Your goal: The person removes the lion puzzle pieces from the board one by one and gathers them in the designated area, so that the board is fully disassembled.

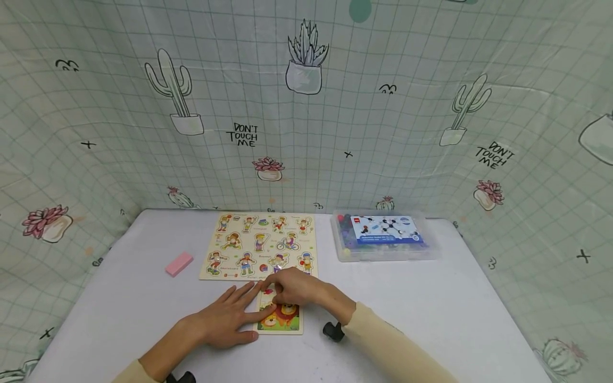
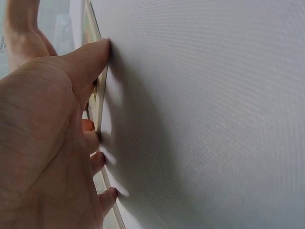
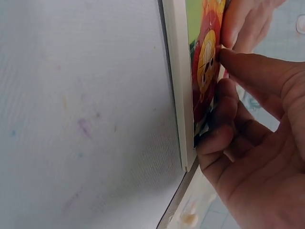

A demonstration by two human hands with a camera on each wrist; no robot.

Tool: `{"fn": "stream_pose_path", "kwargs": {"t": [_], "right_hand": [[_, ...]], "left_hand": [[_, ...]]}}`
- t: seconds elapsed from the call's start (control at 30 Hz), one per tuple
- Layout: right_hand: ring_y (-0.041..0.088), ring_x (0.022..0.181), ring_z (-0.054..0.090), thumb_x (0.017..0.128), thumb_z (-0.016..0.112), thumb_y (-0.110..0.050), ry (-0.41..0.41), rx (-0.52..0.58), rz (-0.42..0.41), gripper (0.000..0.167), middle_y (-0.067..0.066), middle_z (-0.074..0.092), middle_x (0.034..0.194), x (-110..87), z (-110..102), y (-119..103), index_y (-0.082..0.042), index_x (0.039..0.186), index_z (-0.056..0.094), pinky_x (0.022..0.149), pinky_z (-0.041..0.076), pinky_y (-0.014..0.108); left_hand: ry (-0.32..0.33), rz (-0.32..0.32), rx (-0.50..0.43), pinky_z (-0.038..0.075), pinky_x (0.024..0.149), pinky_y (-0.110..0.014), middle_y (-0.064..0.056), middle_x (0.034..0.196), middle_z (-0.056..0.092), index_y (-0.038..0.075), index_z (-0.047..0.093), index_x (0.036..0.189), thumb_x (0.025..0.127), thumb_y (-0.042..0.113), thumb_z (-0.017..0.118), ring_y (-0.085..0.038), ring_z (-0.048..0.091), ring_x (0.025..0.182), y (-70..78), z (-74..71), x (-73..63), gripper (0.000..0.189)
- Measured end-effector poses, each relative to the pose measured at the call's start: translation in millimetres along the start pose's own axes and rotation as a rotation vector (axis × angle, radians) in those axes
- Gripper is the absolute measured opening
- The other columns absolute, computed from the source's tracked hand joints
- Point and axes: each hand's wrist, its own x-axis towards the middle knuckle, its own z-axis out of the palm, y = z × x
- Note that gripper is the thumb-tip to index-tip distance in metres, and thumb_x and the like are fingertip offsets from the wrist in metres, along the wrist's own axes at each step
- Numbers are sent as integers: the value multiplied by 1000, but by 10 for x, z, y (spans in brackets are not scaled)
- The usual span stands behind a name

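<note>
A small lion picture puzzle (image 1: 286, 322) in a pale wooden frame lies flat on the table, in front of a larger wooden board. My left hand (image 1: 229, 318) lies at its left side with fingers spread and straight. Its index finger reaches onto the picture and its thumb (image 2: 90, 57) touches the near left corner. My right hand (image 1: 298, 287) bends over the puzzle's upper part, thumb and fingers curled to pinch a puzzle piece there. In the right wrist view its thumb (image 3: 252, 67) meets the lion picture (image 3: 206, 64); the hand hides most of the piece.
The larger wooden board (image 1: 261, 255) with cartoon sports figures lies just behind. A pink block (image 1: 179, 264) sits to the left. At the back right is a clear plastic case (image 1: 383, 239) with a molecular-model label. A black object (image 1: 333, 332) shows by the right sleeve.
</note>
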Motion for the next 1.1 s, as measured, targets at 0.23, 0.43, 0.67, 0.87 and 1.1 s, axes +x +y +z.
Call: {"fn": "stream_pose_path", "kwargs": {"t": [0.23, 0.43, 0.67, 0.87, 1.1], "right_hand": [[2, 63, 50, 95, 67, -12, -8, 22, -13, 33, -10, 56, 77, 11, -5, -9, -15, 128, 69, 58, 43, 17], [2, 69, 50, 97, 60, -6, -2, 42, -15, 31, -10, 58, 86, 19, 0, -13, -11, 126, 70, 62, 43, 16], [3, 78, 51, 98, 60, -6, 2, 20, -51, 24, -8, 59, 93, 17, 22, 6, -11, 118, 72, 70, 45, 17], [4, 84, 52, 100, 54, -8, 46, -86, -54, 27, -5, 66, 109, 20, 27, 4, -15, 120, 71, 80, 46, 18], [6, 80, 51, 101, 53, -9, 33, -150, -57, 30, -6, 63, 105, 22, -5, 8, -20, 123, 71, 77, 45, 19]], "left_hand": [[5, -7, 14, 18, 117, -64, -7, 170, -1, 39, 39, 154, 100, 51, 54, -35, 8, 155, 2, 0, 4, 58], [7, -3, 13, 18, 117, -64, -7, 170, -1, 39, 39, 155, 100, 50, 54, -36, 9, 154, 13, -13, 1, 58], [4, -9, 11, 18, 117, -64, -11, 170, 5, 39, 38, 155, 100, 51, 54, -35, 10, 154, 18, -12, 3, 58], [4, -11, 7, 17, 117, -66, -10, 170, 4, 41, 39, 154, 99, 51, 54, -36, 10, 154, 12, -7, 5, 58], [14, 15, -6, 13, 114, -72, -13, 169, 4, 39, 39, 155, 100, 48, 55, -39, 10, 154, 5, -11, 13, 58]]}}
